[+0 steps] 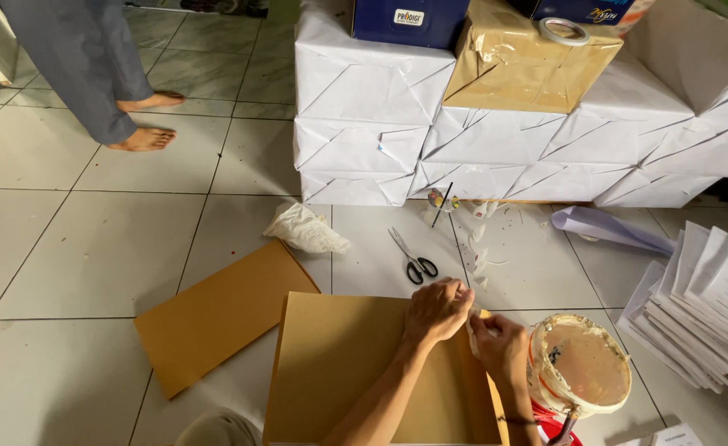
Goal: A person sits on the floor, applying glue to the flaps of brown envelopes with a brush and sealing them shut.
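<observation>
Brown paper-wrapped parcel (356, 372) lies flat on the floor; both hands, left (437, 310) and right (500, 347), pinch a white strip (471, 324) at its far corner, glue tub (580, 363) right beside for easy dipping.

Scissors (413, 259) lie on the floor behind the box (347, 372), a bucket (580, 365) right of it, stacked parcels (496, 140) beyond
</observation>
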